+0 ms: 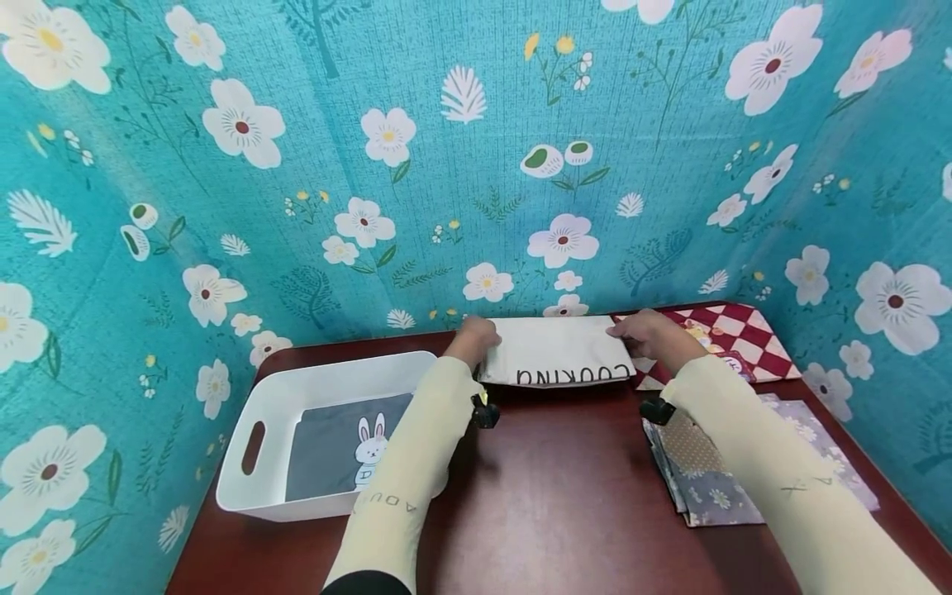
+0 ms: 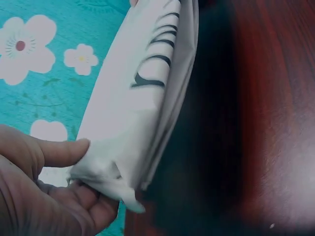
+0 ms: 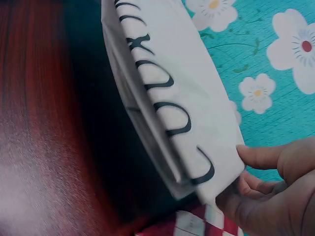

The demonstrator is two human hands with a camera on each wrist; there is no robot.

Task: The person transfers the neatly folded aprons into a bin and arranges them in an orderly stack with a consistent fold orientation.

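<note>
A folded white cloth [image 1: 554,351] with black lettering reading "COOKING", upside down from my side, spans between both hands near the back of the table. My left hand [image 1: 474,340] grips its left end, thumb on top and fingers underneath in the left wrist view. At the opposite end, my right hand [image 1: 656,337] pinches the corner the same way. Dark shadow shows beneath the cloth's front edge, and its stacked layers [image 3: 147,132] are visible from the side in the right wrist view. The cloth's right end is close to a red-and-white checked cloth [image 1: 759,343].
On the left stands a white bin [image 1: 256,397] with a handle slot, holding a dark grey cloth [image 1: 327,446] with a rabbit print. Folded grey floral cloths [image 1: 714,496] lie at the right, partly under my forearm. Turquoise flowered fabric [image 1: 446,207] rises behind the dark red table [image 1: 550,496].
</note>
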